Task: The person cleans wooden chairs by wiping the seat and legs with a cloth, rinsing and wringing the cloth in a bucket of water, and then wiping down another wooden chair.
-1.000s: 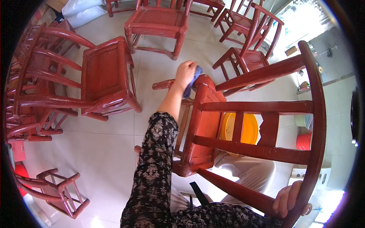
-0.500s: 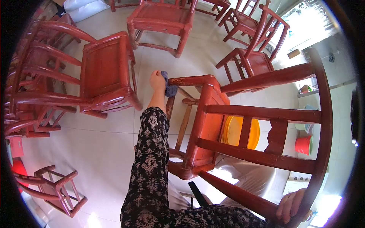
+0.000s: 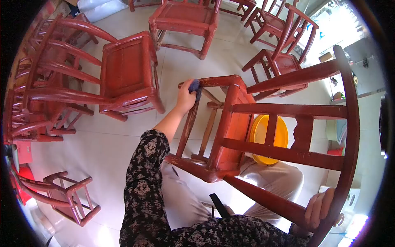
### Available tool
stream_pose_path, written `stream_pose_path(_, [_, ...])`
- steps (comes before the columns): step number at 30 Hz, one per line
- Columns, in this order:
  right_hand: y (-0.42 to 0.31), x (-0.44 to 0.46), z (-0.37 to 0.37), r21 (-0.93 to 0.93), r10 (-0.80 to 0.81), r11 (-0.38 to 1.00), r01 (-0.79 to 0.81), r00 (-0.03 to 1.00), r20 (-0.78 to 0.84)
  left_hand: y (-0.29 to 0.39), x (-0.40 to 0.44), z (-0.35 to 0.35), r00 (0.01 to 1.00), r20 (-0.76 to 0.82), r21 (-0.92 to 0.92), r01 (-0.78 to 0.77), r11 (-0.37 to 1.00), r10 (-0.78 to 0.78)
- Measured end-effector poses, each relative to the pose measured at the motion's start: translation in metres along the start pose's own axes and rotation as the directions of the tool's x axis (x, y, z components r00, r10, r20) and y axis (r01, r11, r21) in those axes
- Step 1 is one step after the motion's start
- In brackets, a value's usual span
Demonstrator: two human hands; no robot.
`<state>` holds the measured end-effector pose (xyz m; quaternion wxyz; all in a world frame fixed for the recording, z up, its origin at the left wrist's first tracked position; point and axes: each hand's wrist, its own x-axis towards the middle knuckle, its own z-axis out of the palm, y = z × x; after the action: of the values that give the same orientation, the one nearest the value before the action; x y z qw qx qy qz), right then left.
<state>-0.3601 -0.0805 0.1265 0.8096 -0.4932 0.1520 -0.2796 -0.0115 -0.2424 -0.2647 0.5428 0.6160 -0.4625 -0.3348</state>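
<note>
A red wooden chair lies tipped on its side in front of me, its legs to the left and its slatted back to the right. My left hand is closed on a dark blue cloth, pressed against the worn upper leg close to its foot. Bare wood shows through the paint on that leg and the rungs. At the lower right, my right hand has its fingers wrapped round the chair's back frame, where the lower post meets the top rail.
A yellow basin stands behind the tipped chair, near my knee. Several more red chairs surround me: one at the left, one at the far side, one at the right and a small one at lower left.
My left hand and the cloth have moved from beyond the end of the chair leg onto the leg, to the right in view. The whole view has shifted slightly. My right hand keeps its hold.
</note>
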Motion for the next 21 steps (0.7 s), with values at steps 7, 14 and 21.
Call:
stream_pose_path(7, [0.004, -0.009, -0.001, -0.036, -0.055, 0.998, 0.054, 0.998, -0.028, 0.081, -0.038, -0.009, 0.897, 0.44, 0.522, -0.296, 0.8, 0.044])
stream_pose_path(14, [0.006, -0.01, 0.003, -0.032, -0.06, 0.998, 0.057, 0.992, -0.11, 0.046, -0.006, 0.026, 0.945, -0.011, 0.521, -0.275, 0.808, 0.328])
stream_pose_path(21, [0.008, -0.002, 0.01, -0.001, -0.065, 0.998, 0.066, 0.99, -0.128, 0.07, -0.015, 0.038, 0.966, -0.231, 0.682, 0.247, 0.688, -0.117])
